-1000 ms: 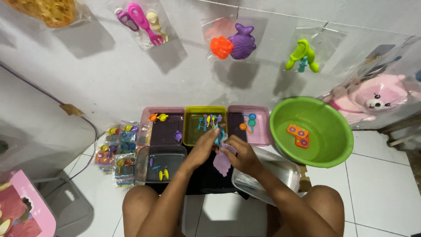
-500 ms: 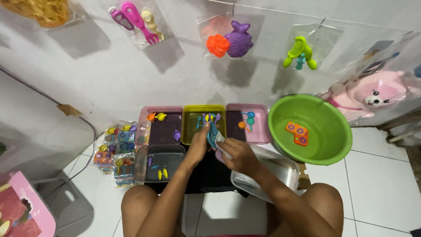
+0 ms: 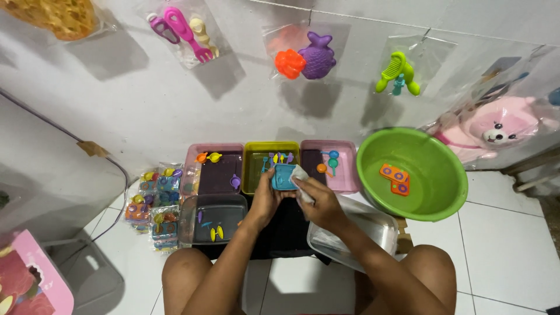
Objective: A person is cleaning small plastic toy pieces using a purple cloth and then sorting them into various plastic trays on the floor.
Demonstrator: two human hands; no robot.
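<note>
My left hand (image 3: 266,200) holds a small blue toy tray (image 3: 283,177) up in front of me, over the near edge of the yellow-green bin (image 3: 252,166). My right hand (image 3: 319,205) grips a small clear plastic bag (image 3: 301,182) pressed against the tray's right side. Both hands meet above a black surface (image 3: 286,233) between my knees.
Pink bins (image 3: 219,149) (image 3: 350,169) and a clear bin (image 3: 188,219) hold small toy utensils. A green basin (image 3: 429,204) with orange toy stoves (image 3: 395,179) sits at the right. A clear tub (image 3: 373,224) lies by my right arm. Packed toy bags (image 3: 154,201) lie left; bagged toys hang on the wall.
The blue toy tray has turned to face me flat and moved slightly up. The purple piece seen under my hands a second ago is out of sight.
</note>
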